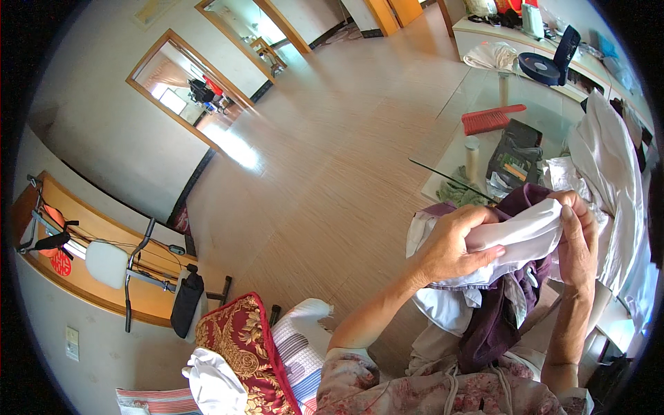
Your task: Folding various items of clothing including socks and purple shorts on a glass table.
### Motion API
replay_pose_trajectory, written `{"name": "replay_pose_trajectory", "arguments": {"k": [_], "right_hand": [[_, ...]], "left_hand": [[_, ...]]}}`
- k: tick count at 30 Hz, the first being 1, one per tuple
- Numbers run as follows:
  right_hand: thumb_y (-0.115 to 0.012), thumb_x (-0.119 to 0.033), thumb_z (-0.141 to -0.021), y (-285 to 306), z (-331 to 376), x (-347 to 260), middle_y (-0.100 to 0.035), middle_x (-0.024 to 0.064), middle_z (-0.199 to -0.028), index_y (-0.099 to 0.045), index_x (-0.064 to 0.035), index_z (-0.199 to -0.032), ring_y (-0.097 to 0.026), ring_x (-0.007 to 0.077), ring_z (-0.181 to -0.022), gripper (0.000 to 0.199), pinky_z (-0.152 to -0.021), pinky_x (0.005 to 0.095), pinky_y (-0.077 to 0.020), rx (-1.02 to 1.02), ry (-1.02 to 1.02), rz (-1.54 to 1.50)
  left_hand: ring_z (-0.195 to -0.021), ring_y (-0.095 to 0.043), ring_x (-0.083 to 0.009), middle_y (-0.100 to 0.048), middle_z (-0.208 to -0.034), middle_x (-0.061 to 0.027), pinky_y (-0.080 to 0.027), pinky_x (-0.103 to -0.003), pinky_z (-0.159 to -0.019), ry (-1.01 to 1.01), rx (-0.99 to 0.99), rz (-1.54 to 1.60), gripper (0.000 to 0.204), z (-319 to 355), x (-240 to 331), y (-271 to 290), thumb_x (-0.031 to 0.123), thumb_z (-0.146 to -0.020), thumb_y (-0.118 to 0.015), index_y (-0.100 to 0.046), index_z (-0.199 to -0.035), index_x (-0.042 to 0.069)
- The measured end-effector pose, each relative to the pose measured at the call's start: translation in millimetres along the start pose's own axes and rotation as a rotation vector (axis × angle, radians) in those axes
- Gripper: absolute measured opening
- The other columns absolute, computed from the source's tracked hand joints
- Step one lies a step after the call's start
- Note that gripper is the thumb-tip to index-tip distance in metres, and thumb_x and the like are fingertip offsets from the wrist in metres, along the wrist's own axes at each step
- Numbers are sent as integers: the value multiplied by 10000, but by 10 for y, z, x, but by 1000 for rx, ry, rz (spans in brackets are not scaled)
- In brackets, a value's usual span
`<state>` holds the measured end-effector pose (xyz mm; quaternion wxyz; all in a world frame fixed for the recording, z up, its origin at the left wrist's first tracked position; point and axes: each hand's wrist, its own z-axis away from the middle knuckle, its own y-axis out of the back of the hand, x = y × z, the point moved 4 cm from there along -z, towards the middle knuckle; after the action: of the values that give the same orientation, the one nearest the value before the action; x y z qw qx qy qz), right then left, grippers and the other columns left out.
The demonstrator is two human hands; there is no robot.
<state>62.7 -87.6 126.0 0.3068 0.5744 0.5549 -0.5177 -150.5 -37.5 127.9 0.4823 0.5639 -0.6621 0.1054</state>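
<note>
left hand (453, 245) fingertips buried in white cloth (526, 235), purple garment (494, 318) partly covered

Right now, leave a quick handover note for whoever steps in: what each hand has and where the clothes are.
Left hand: closed on the white garment from the left side.
Right hand: fingers pinching the same garment's right end.
A dark purple garment hangs beneath it over the lap; more white cloth is heaped at the right by the glass table.
Done: white garment lifted. Left: it is bunched, not yet folded.
</note>
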Motion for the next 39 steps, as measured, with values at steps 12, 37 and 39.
{"name": "replay_pose_trajectory", "arguments": {"k": [12, 37, 39], "right_hand": [[-550, -142, -971, -78, -63, -3, -538, -44, -853, -581, -41, -970, -468, 40, -769, 106, -688, 200, -381, 1, 145, 81], [-622, 11, -878, -514, -424, -462, -641, 17, -953, -611, 3, -1052, -610, 52, -796, 174, -654, 185, -491, -327, 147, -184], [-609, 5, -878, -539, -496, -508, -642, 22, -958, -607, 5, -1055, -612, 58, -782, 177, -642, 185, -486, -370, 112, -205]], "left_hand": [[-598, -471, -36, -571, -640, 1, -374, -240, -506, 139, -31, 165, 242, 60, 81, 43, 213, -916, -666, -676, -859, -23], [-648, -548, -64, -627, -731, 3, -438, -220, -612, 208, 380, 496, 208, -600, 365, 360, 162, -897, -685, -688, -773, -4], [-648, -549, -66, -624, -729, 3, -441, -224, -613, 251, 433, 461, 216, -619, 303, 407, 171, -901, -683, -686, -772, -2]]}}
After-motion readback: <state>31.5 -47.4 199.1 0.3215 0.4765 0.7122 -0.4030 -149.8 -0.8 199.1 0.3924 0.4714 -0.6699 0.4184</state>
